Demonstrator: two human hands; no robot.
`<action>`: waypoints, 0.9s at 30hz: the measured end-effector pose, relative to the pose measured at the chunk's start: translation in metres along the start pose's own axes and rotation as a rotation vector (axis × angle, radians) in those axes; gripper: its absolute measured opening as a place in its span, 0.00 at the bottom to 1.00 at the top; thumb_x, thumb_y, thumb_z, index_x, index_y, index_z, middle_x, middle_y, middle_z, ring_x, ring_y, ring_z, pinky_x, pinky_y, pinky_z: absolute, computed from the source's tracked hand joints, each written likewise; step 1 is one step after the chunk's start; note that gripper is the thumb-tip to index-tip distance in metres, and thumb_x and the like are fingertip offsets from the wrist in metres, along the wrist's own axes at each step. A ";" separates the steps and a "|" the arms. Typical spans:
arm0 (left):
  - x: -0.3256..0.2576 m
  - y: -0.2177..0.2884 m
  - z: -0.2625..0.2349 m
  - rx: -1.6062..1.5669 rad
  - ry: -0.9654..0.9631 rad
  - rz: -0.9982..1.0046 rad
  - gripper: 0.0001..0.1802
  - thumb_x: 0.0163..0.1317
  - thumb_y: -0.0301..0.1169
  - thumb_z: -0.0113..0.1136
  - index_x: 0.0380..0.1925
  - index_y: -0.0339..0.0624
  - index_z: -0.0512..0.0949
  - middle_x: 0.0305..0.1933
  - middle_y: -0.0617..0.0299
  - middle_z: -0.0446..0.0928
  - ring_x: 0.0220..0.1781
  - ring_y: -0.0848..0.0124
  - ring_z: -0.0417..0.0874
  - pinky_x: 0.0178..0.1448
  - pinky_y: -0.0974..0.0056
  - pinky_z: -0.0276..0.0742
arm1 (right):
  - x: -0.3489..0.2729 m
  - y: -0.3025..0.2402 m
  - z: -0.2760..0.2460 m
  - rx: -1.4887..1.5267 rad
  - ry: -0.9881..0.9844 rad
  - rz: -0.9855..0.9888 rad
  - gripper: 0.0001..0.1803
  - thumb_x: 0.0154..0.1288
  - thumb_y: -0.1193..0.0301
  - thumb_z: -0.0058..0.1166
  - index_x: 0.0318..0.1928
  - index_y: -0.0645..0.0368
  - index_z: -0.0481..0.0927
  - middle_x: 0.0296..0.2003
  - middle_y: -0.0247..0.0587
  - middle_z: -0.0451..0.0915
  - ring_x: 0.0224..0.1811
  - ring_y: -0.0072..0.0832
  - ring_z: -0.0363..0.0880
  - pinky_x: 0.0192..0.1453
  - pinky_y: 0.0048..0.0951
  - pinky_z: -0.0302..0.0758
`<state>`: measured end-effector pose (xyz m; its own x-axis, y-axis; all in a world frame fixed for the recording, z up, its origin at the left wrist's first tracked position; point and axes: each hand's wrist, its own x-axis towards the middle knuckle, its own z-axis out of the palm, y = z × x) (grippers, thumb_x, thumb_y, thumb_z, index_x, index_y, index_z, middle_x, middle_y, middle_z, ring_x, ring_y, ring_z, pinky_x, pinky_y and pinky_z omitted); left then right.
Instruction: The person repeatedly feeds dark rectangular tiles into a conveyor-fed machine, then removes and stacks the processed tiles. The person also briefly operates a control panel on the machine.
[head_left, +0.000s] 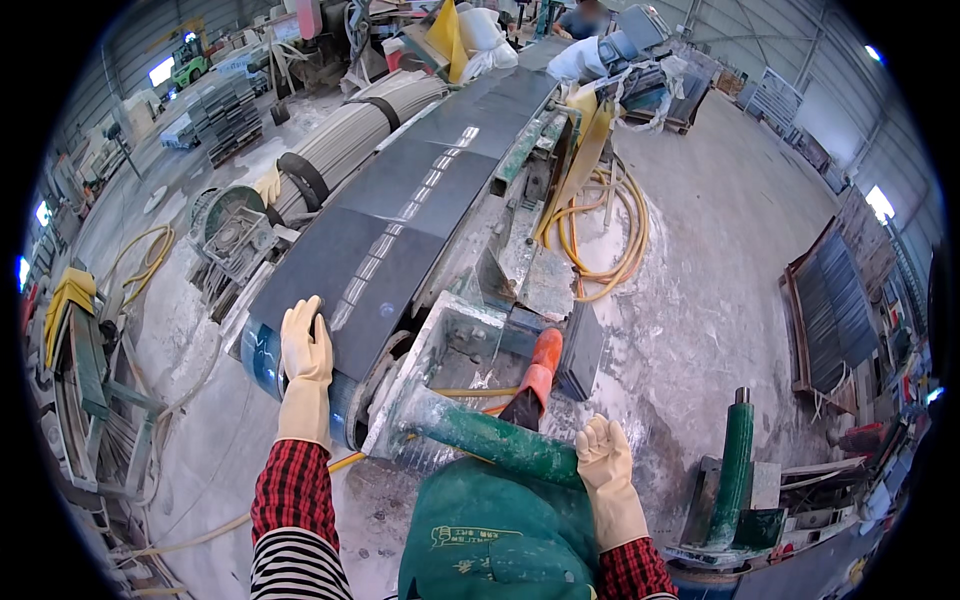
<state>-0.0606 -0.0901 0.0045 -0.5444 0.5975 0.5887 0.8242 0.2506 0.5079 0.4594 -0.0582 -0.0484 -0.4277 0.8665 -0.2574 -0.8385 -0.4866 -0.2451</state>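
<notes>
1. Dark slab [375, 245]: located at 10 o'clock from the view centre, lying flat on the conveyor with further dark slabs end to end beyond it toward 12 o'clock. This layout presumably gives even support.
2. Blue belt [262, 355]: exposed at 8 to 9 o'clock, where it curves down below the slab's near end.
3. Yellow hose [640, 245]: coiled on the floor at 2 o'clock, probably to keep it off the conveyor.
4. Left hand [307, 350]: gloved, at 8 to 9 o'clock. Fingers extended, nearly together; palm down on the slab's near corner. Nothing is grasped; the flat contact likely steadies the slab.
5. Right hand [608, 465]: gloved, near 5 o'clock, fingers half curled, beside the end of the green pipe [500, 440]. No held object is visible; contact with the pipe cannot be determined.
</notes>
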 end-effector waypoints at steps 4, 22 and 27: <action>-0.003 -0.008 0.001 -0.011 0.012 0.021 0.15 0.65 0.24 0.57 0.52 0.43 0.82 0.55 0.49 0.81 0.63 0.51 0.77 0.73 0.52 0.65 | 0.000 0.005 0.015 0.041 0.101 -0.027 0.13 0.76 0.63 0.48 0.34 0.55 0.65 0.28 0.28 0.58 0.30 0.23 0.59 0.42 0.28 0.66; -0.011 -0.010 -0.006 -0.009 0.064 0.033 0.14 0.67 0.23 0.55 0.49 0.43 0.83 0.52 0.50 0.83 0.60 0.53 0.80 0.73 0.54 0.66 | 0.000 0.005 0.017 0.018 0.140 -0.031 0.15 0.76 0.64 0.48 0.31 0.53 0.62 0.27 0.28 0.55 0.29 0.24 0.55 0.39 0.26 0.62; -0.016 -0.013 -0.007 -0.020 0.041 -0.038 0.14 0.68 0.24 0.55 0.50 0.45 0.83 0.56 0.49 0.81 0.65 0.51 0.76 0.74 0.54 0.65 | 0.000 0.004 0.015 0.027 0.105 -0.025 0.15 0.76 0.64 0.47 0.32 0.54 0.63 0.28 0.29 0.55 0.30 0.24 0.55 0.39 0.26 0.62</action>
<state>-0.0635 -0.1081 -0.0066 -0.5813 0.5564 0.5937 0.7998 0.2565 0.5427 0.4508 -0.0586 -0.0355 -0.3703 0.8610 -0.3486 -0.8576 -0.4611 -0.2279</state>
